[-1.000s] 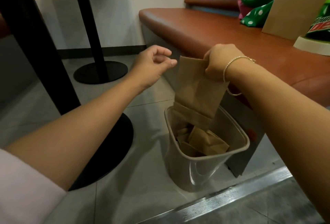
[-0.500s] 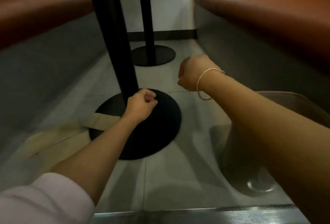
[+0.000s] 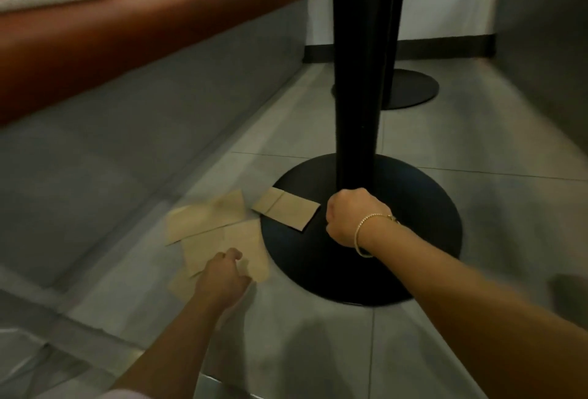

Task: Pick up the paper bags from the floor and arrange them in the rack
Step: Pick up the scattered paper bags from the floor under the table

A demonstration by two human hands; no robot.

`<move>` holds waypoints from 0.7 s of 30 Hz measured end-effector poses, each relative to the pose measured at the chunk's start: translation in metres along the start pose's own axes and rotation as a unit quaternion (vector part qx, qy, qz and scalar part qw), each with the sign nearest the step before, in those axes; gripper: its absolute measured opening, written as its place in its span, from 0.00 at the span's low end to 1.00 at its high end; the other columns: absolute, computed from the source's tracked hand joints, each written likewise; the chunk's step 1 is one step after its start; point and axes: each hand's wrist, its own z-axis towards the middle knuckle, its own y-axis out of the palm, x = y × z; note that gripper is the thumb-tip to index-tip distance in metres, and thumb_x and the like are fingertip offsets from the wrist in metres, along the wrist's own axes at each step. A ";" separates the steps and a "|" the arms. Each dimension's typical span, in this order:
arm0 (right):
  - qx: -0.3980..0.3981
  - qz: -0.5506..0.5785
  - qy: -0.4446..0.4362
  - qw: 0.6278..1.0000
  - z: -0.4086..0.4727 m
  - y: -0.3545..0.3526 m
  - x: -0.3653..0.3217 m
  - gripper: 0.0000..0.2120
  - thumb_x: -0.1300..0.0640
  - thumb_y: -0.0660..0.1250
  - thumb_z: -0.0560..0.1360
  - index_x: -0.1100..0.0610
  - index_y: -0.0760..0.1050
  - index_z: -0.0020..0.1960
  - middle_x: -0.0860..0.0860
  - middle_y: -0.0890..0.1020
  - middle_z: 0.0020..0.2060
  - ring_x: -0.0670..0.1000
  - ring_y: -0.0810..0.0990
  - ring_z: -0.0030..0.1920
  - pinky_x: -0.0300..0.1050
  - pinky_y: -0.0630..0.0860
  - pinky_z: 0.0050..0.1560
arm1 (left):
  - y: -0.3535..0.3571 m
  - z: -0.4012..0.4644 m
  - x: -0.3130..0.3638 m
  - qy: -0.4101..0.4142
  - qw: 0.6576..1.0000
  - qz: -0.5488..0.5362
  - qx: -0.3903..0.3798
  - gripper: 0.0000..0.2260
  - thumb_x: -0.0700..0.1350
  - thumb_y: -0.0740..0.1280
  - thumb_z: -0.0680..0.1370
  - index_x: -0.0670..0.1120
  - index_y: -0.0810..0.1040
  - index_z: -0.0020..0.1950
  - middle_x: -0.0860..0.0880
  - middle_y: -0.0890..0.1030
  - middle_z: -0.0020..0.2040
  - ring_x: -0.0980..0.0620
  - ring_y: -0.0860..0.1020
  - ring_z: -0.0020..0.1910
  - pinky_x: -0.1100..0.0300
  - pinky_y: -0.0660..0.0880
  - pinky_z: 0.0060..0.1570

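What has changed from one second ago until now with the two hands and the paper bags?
A second ago the right hand held a paper bag over the bin; it has let go and is now a closed, empty fist near the table base. The left hand has gone down to the paper bags on the floor; it is too blurred to show a grip. The view turned left.

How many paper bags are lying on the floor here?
3, at least. One bag lies flat on the edge of the black table base. One lies on the tiles left of it. One sits under the left hand, perhaps hiding another.
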 end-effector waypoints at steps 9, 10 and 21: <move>-0.055 0.007 0.014 0.998 0.027 0.036 0.004 0.12 0.56 0.64 0.76 0.56 0.74 0.59 0.54 0.77 0.54 0.54 0.78 0.52 0.49 0.78 0.54 | 0.038 0.027 0.017 0.038 0.990 0.137 -0.008 0.25 0.61 0.60 0.76 0.45 0.67 0.65 0.44 0.72 0.63 0.45 0.70 0.62 0.52 0.65 0.62; -0.060 0.006 0.014 0.998 0.028 0.037 0.004 0.13 0.56 0.64 0.76 0.55 0.74 0.59 0.54 0.76 0.54 0.54 0.78 0.53 0.49 0.78 0.54 | 0.039 0.027 0.018 0.038 0.991 0.129 0.014 0.21 0.58 0.59 0.77 0.45 0.69 0.62 0.44 0.73 0.60 0.45 0.71 0.59 0.53 0.67 0.59; -0.084 0.001 0.002 0.996 0.029 0.038 -0.001 0.15 0.56 0.65 0.76 0.56 0.72 0.62 0.55 0.76 0.56 0.54 0.77 0.55 0.49 0.77 0.56 | 0.020 0.026 0.012 0.025 0.994 0.042 0.097 0.11 0.41 0.61 0.78 0.46 0.74 0.60 0.43 0.81 0.50 0.44 0.76 0.51 0.56 0.72 0.50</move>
